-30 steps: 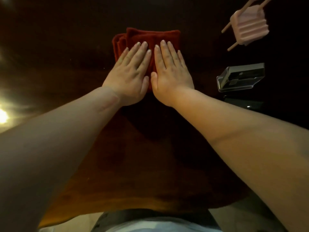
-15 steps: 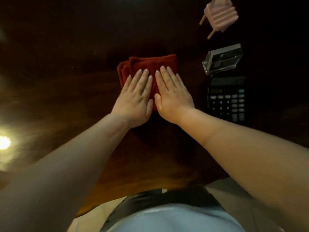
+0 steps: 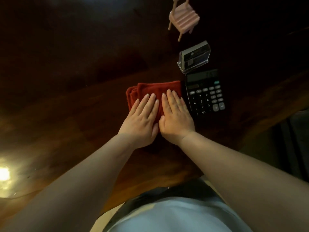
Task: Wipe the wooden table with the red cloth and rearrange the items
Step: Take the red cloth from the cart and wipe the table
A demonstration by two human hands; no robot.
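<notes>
both hands lie flat, palms down, side by side with fingers stretched out and held close together: the left hand (image 3: pixel 140 122) and the right hand (image 3: pixel 175 118) touch along their thumbs and press on the folded red cloth (image 3: pixel 151 90), gripping nothing. the cloth lies on the dark wooden counter (image 3: pixel 66 104), its far edge and left folds showing beyond the fingertips, the rest hidden beneath the palms. just beside the cloth's right edge, near the right hand's little finger, lies a black calculator (image 3: pixel 204 92), face up with its keys visible. just beyond the calculator, at its top edge, stands a clear plastic card holder (image 3: pixel 194 56); whether they touch cannot be told. farther off sits a small pink chair-shaped stand (image 3: pixel 184 19) with pale wooden legs. a bright light glare (image 3: pixel 4 173) reflects off the counter at the far left.
</notes>
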